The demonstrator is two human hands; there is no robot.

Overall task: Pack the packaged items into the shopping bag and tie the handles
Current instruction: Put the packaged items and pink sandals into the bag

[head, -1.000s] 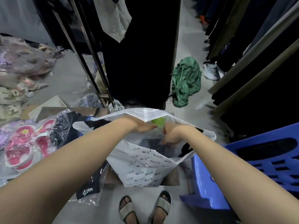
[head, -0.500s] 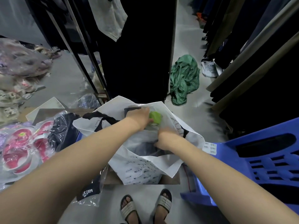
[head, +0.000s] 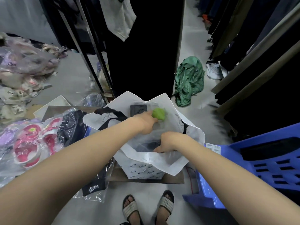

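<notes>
A white shopping bag (head: 164, 163) with black handles (head: 110, 112) stands open on a low board in front of me. Both my hands are inside its mouth. My left hand (head: 146, 122) holds a clear-wrapped package (head: 146, 109) with a dark garment and a green piece (head: 158, 113) at the bag's far side. My right hand (head: 168, 142) grips the clear plastic of a dark packaged item (head: 146, 146) lying in the bag. More packaged items lie to the left: pink sandals (head: 30, 143) and a black garment (head: 71, 125).
A blue plastic stool (head: 259, 163) stands close on the right, with a barcode label (head: 213, 147) on its edge. Clothes racks with dark garments rise ahead and right. A green cloth heap (head: 189, 80) lies on the floor. My sandalled feet (head: 147, 207) are below the bag.
The bag's far rim has dropped open and flattened outward. My right hand moved lower into the bag; my left hand pushed the green-tagged package further in. The label now lies on the stool.
</notes>
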